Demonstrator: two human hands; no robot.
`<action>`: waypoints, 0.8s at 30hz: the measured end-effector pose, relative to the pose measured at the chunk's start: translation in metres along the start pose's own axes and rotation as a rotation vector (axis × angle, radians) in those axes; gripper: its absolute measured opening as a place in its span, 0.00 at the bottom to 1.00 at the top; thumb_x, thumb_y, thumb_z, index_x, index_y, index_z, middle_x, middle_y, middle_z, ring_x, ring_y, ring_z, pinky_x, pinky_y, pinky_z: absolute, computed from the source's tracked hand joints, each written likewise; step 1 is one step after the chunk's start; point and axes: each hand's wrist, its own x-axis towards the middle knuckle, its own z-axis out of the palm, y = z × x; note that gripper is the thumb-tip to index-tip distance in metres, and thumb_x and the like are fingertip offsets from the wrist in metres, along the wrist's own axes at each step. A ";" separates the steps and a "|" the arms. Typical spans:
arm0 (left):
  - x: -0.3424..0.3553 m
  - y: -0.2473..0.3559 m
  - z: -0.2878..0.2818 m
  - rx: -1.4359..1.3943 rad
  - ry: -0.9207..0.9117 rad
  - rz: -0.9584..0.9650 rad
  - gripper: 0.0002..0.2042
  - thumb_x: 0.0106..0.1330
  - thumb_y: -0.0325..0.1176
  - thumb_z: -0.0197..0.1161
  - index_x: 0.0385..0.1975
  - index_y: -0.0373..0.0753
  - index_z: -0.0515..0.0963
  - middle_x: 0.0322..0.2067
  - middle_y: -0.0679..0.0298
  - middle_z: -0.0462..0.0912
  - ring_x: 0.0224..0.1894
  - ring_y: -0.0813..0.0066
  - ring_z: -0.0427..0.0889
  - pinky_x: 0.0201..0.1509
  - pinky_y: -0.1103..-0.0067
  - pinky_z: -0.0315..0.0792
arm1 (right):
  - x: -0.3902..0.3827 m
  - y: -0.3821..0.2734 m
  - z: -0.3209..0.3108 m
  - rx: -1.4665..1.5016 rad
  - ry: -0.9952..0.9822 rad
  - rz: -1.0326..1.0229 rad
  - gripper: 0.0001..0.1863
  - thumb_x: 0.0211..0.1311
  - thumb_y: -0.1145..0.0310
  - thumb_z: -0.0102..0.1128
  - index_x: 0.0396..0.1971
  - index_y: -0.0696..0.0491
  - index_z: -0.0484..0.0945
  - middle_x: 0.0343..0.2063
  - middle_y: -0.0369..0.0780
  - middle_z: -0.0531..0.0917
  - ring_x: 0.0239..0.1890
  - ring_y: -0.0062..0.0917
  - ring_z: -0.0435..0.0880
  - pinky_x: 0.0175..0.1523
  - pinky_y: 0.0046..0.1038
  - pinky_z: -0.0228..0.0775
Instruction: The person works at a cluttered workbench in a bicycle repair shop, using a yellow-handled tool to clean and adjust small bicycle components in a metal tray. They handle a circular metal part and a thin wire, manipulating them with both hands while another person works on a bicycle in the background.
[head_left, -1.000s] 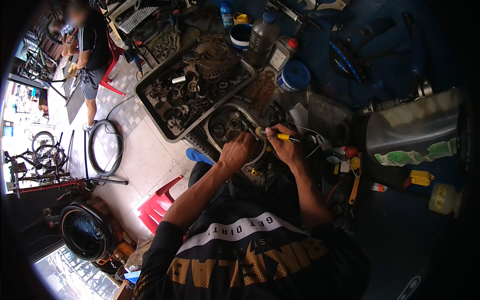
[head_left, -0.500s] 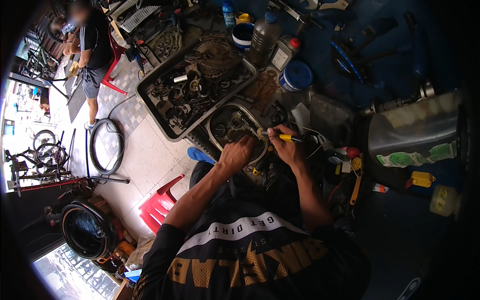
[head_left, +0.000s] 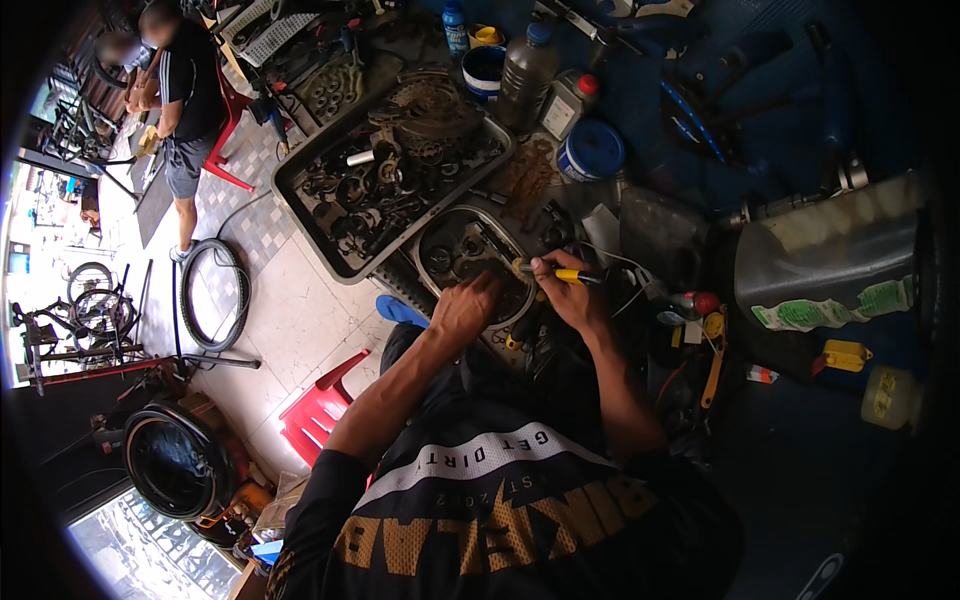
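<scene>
My right hand [head_left: 570, 295] is closed around a brush [head_left: 577, 276] with a yellow and black handle; its tan bristle end points left over an oval metal basin [head_left: 428, 226]. Over that basin, my left hand [head_left: 468, 308] has its fingers bent together on a small dark part, mostly hidden under them, close to the bristles. Several round, dark, greasy parts [head_left: 440, 256] lie in the basin beyond my left fingers.
Beyond the basin, a large tray [head_left: 335, 268] is heaped with sprockets and small metal parts. Blue tubs [head_left: 592, 152], a dark bottle [head_left: 527, 78] and a red-capped container [head_left: 570, 106] stand behind. A cut-open grey jug [head_left: 830, 255] lies right; a red chair [head_left: 318, 410] stands left.
My left hand has shifted slightly left and down, still over the basin. The right hand and its brush have moved only a little.
</scene>
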 end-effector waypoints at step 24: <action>0.001 -0.034 -0.022 -1.204 0.241 -0.408 0.09 0.76 0.24 0.58 0.51 0.29 0.76 0.45 0.54 0.88 0.43 0.69 0.90 0.39 0.75 0.86 | -0.012 -0.005 0.019 -0.256 -0.165 -0.255 0.14 0.70 0.57 0.69 0.40 0.53 0.85 0.36 0.43 0.89 0.39 0.38 0.90 0.42 0.34 0.80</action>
